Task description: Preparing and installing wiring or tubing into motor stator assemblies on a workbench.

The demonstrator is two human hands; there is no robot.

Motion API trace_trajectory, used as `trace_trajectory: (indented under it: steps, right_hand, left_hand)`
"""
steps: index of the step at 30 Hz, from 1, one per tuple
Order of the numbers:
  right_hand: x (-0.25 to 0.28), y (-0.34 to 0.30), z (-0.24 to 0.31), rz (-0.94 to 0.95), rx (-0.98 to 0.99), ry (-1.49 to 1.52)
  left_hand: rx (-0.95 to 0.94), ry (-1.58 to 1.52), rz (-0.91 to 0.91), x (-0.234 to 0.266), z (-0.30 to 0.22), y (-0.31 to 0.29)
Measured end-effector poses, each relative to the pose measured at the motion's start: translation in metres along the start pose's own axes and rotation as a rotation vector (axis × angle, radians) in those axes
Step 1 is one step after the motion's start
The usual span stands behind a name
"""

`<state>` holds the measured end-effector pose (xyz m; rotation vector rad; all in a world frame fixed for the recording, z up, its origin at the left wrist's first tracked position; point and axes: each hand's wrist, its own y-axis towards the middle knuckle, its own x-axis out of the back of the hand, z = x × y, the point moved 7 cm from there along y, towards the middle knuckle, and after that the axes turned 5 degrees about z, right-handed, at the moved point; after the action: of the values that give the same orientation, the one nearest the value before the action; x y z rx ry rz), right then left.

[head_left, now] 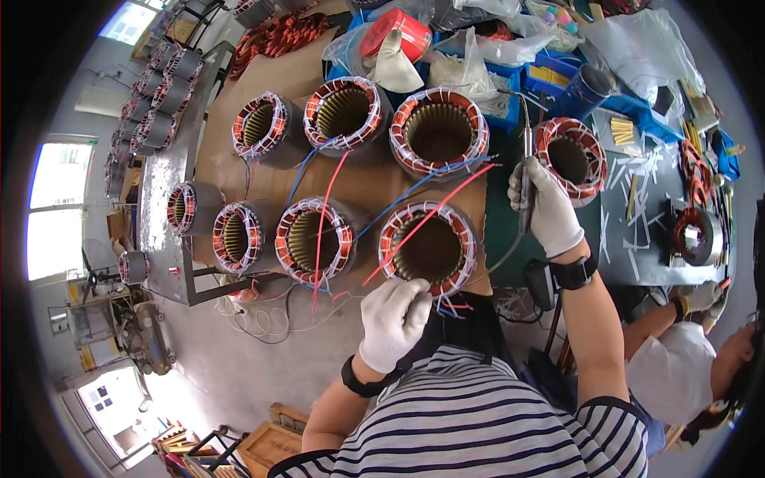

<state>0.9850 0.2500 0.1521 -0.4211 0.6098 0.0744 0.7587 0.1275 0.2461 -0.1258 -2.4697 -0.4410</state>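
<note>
Just in front of me stands a motor stator [471, 253] with orange copper windings laced in white cord. At its near rim is my left hand [394, 323], in a white glove with its fingers curled closed. What those fingers pinch, if anything, is hidden. My right hand [550, 209], also gloved, grips a slim pen-shaped metal tool [526, 171]. The tool is upright in view, with a thin bent tip at the top and a cord at its lower end. Another stator [596, 155] sits right beside that hand. A red lead wire [422, 229] crosses the near stator's opening.
More stators [441, 131] stand in two rows on brown cardboard [215, 103]. Blue bins [510, 80] with plastic bags and a red tub [402, 33] line the far side. White strips [633, 207] lie on the right table. A co-worker [673, 370] sits at right.
</note>
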Motion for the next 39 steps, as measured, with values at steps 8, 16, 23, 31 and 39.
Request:
trace_trajectory:
  steps: [8, 16, 23, 31, 39]
  right_hand:
    - [-0.008, 0.024, -0.004, -0.021, 0.058, -0.006]
    - [-0.011, 0.032, 0.032, -0.033, 0.232, -0.154]
    - [-0.023, 0.028, 0.067, -0.129, 0.241, -0.339]
    - [-0.028, 0.013, 0.084, 0.102, 0.338, -0.020]
    - [-0.036, -0.013, 0.034, 0.066, 0.135, -0.253]
  left_hand:
    - [0.063, -0.089, -0.006, -0.018, 0.004, 0.011]
    - [0.069, -0.056, 0.065, -0.005, -0.016, 0.027]
    - [0.105, -0.052, 0.111, -0.001, -0.025, 0.029]
    - [0.145, -0.031, 0.044, 0.011, -0.011, 0.020]
    - [0.310, -0.081, 0.050, 0.000, 0.003, 0.003]
